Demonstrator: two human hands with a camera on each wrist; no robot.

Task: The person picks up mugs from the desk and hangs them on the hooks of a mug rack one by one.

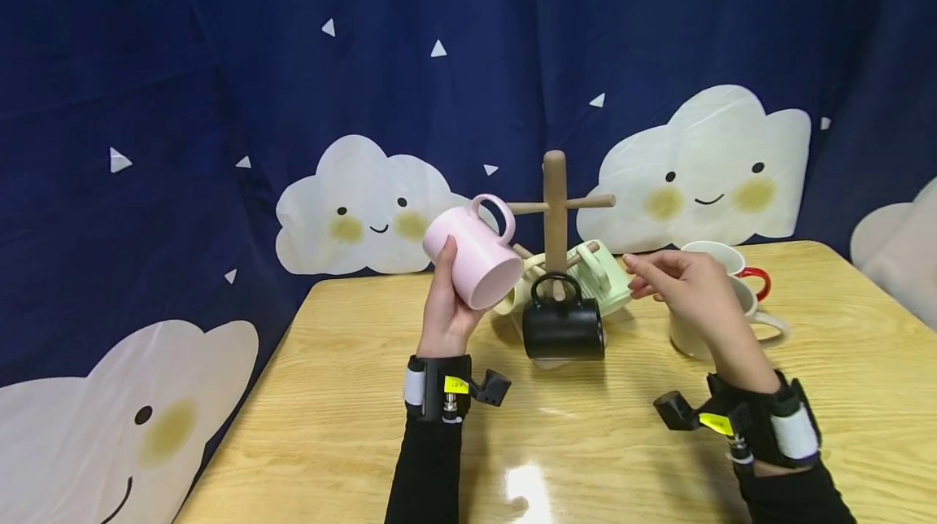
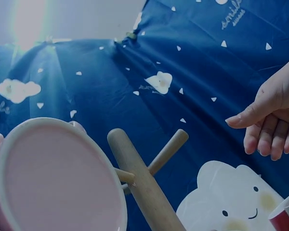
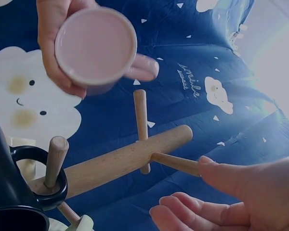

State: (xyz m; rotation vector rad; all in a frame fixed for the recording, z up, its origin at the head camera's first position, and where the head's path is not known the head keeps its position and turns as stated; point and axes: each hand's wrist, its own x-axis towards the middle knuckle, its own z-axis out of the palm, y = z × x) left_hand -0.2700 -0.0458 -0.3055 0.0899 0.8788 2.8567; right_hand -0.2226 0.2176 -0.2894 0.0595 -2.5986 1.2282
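With our left hand [image 1: 448,316] we grip a glossy pink cylindrical mug [image 1: 472,255], tilted, left of a pegged wooden stand [image 1: 555,227] bearing a black cylindrical mug [image 1: 562,330]; our right hand [image 1: 688,288], fingers relaxed, hovers near a red-handled white mug [image 1: 723,255].

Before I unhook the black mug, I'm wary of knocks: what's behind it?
Behind the black mug in the head view: the wooden post, a cream mug left and a green mug right, partly visible. The post's lower end is hidden.

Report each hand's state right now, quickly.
Left hand: closed around the pink mug.
Right hand: open, fingers relaxed, holding nothing.
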